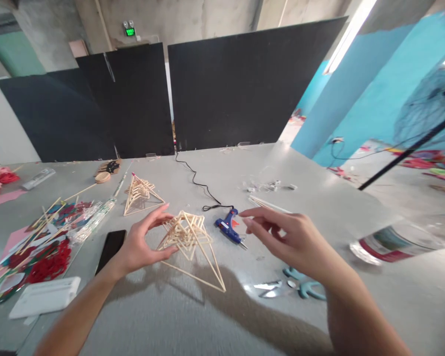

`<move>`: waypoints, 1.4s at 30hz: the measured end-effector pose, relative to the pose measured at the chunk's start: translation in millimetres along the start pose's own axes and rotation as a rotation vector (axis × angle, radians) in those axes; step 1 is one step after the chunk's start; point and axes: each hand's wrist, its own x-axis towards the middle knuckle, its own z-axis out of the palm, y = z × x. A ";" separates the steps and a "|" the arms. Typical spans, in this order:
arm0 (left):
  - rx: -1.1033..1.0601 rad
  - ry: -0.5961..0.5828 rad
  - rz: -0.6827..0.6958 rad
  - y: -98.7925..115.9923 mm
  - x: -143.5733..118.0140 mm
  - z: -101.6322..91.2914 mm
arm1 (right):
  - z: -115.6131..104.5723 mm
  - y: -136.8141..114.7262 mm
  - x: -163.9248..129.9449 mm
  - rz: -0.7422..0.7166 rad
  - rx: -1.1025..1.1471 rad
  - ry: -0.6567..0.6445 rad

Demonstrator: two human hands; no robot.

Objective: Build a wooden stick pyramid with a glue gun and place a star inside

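Holding the stick pyramid (189, 242) at frame centre, left hand (141, 244) pinches its side loosely; right hand (285, 237) hovers spread, empty, right of centre; a hard squeeze risks snapping glued joints

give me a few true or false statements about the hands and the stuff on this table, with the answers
1. The left hand grips the stick pyramid. True.
2. The right hand holds the glue gun. False: it hovers open above the table, and the glue gun lies beside it.
3. A second stick pyramid stands farther back. True.
4. The phone lies right of the glue gun. False: it lies left, by the left wrist.
5. The scissors lie under the right forearm. True.
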 end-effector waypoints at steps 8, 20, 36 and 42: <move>0.012 0.001 -0.025 -11.3 10.3 11.5 | -21.3 -2.8 -7.0 0.046 0.047 0.146; 0.088 0.018 0.010 -16.4 10.3 17.0 | -25.1 -4.2 -8.9 0.038 0.031 0.139; 0.068 0.014 0.060 -11.0 1.8 11.3 | 2.7 -2.4 0.0 -0.050 0.022 0.003; -0.003 -0.044 0.051 -4.6 -3.2 12.0 | 22.7 2.2 -2.3 -0.093 0.088 -0.083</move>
